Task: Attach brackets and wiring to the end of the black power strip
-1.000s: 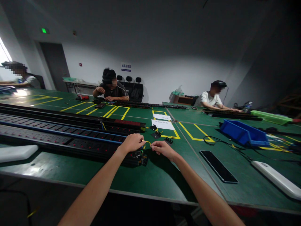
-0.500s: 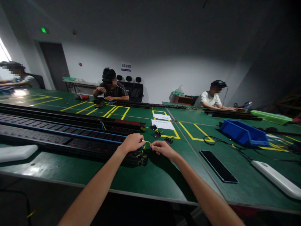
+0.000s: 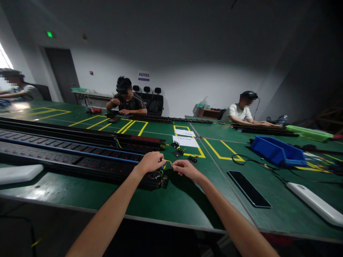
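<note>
A short yellow wire [image 3: 168,161] curves between my two hands near the end of a long black power strip [image 3: 104,167]. My left hand [image 3: 151,161] is closed on the wire, just above the strip's end. Thumb and forefinger of my right hand [image 3: 185,168] pinch the wire's other end, over the green tabletop. Green and yellow wires and a small black end piece [image 3: 164,182] show at the strip's open end, below my left hand. My palm hides part of the strip.
Small black brackets [image 3: 178,152] lie beyond my hands, by white paper labels [image 3: 185,141]. To the right are a phone [image 3: 249,189], a white power bank-like bar [image 3: 314,203], a black cable and a blue bin [image 3: 277,150]. Co-workers [image 3: 131,101] sit across the table.
My hands and the yellow wire hold the same place. Across the table, a co-worker's raised hand has shifted slightly, and the person at far left has leaned a little left.
</note>
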`<act>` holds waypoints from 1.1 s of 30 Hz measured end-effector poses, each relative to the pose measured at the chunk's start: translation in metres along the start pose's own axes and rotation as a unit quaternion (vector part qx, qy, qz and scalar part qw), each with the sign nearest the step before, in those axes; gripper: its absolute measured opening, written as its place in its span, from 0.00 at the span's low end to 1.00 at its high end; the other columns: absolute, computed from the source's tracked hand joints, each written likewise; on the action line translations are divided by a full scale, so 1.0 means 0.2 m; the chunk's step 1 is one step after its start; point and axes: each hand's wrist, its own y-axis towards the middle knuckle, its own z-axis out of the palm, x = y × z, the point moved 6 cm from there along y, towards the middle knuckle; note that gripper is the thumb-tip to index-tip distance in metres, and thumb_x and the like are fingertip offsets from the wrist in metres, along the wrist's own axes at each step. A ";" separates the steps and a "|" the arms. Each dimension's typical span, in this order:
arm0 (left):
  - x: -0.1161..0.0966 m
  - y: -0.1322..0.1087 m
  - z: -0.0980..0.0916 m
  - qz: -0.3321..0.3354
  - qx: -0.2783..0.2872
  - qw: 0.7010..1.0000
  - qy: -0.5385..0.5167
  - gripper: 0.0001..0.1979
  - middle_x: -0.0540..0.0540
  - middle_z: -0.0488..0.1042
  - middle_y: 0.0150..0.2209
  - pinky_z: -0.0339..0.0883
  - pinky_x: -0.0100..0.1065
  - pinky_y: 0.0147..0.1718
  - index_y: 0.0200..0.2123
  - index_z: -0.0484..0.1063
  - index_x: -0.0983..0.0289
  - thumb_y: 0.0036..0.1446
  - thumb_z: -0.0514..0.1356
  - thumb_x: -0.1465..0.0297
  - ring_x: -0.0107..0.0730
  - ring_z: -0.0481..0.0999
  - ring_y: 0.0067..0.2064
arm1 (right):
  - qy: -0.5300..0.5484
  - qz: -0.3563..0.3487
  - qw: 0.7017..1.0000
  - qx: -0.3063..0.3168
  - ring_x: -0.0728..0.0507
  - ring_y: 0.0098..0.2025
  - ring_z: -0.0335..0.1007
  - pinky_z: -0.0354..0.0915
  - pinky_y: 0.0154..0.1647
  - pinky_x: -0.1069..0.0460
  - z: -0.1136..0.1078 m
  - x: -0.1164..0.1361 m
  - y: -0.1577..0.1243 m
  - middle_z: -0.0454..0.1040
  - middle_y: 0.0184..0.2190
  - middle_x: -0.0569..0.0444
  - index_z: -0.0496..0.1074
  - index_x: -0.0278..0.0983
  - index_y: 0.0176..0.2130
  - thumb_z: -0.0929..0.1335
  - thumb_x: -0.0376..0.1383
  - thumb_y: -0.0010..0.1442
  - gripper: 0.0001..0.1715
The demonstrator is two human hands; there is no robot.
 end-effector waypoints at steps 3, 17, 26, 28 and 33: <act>0.00 0.00 0.00 0.000 0.002 1.000 -0.001 0.14 0.55 0.77 0.33 0.62 0.32 0.32 0.30 0.73 0.62 0.64 0.56 0.61 0.36 0.77 0.36 | 0.000 0.000 1.000 -0.002 0.51 0.24 0.61 0.58 0.25 0.55 0.00 0.00 0.00 0.74 0.28 0.55 0.77 0.35 0.37 0.76 0.56 0.47 0.29; 0.00 0.00 0.00 -0.004 0.005 1.000 -0.001 0.13 0.55 0.78 0.33 0.62 0.32 0.33 0.31 0.74 0.62 0.63 0.56 0.61 0.36 0.77 0.36 | 0.006 0.007 1.000 -0.003 0.52 0.24 0.61 0.58 0.25 0.55 0.00 -0.02 0.01 0.74 0.28 0.56 0.77 0.35 0.37 0.76 0.56 0.46 0.30; 0.00 0.00 -0.01 -0.006 0.007 1.000 -0.004 0.13 0.55 0.78 0.34 0.63 0.32 0.33 0.31 0.74 0.62 0.63 0.57 0.61 0.36 0.77 0.36 | 0.007 0.006 1.000 -0.003 0.52 0.24 0.61 0.58 0.25 0.55 0.00 -0.01 0.00 0.74 0.28 0.56 0.77 0.35 0.37 0.76 0.56 0.46 0.30; -0.01 0.00 -0.01 -0.005 0.007 1.000 -0.006 0.13 0.55 0.78 0.34 0.63 0.32 0.33 0.31 0.74 0.62 0.64 0.57 0.62 0.36 0.77 0.36 | 0.004 0.005 1.000 -0.003 0.52 0.24 0.61 0.58 0.25 0.55 0.00 -0.01 0.01 0.74 0.28 0.56 0.77 0.35 0.37 0.76 0.55 0.47 0.29; -0.01 0.00 -0.01 -0.004 0.008 1.000 -0.007 0.13 0.55 0.78 0.33 0.63 0.31 0.34 0.31 0.74 0.62 0.64 0.56 0.62 0.36 0.77 0.36 | -0.005 0.002 1.000 -0.005 0.52 0.24 0.62 0.59 0.25 0.55 -0.01 -0.02 0.01 0.74 0.28 0.55 0.77 0.35 0.38 0.76 0.54 0.48 0.27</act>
